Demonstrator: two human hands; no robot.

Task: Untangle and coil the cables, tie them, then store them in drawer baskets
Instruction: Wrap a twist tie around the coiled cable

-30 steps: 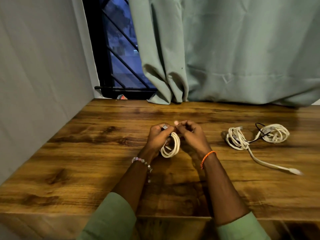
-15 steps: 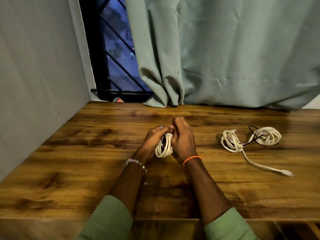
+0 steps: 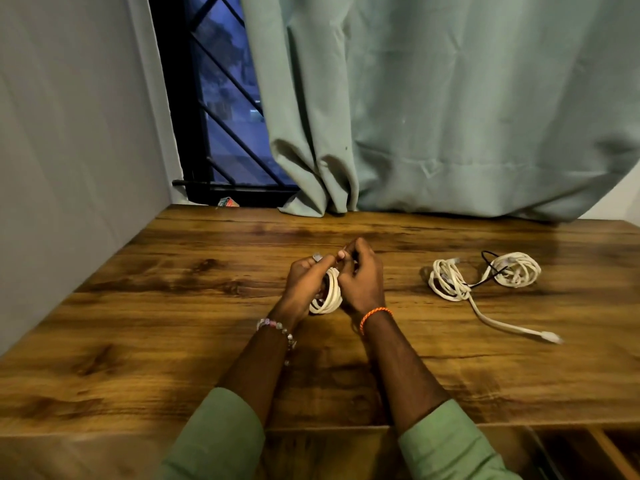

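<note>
Both hands, left hand (image 3: 306, 282) and right hand (image 3: 362, 280), clasp one round white cable coil (image 3: 327, 296) at centre frame. Two looser white cable bundles (image 3: 485, 275) lie right of centre on the glossy wood-grain table (image 3: 173, 306).

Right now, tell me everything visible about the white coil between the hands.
The white coil is a cream cable wound into several tight loops, standing roughly upright just above the wooden table. The left hand and right hand grip it from either side, covering its top. Any tie is hidden.

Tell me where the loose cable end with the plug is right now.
In the head view the plug lies on the table, to the right of the right hand, at the end of a tail trailing from the untied cables.
</note>
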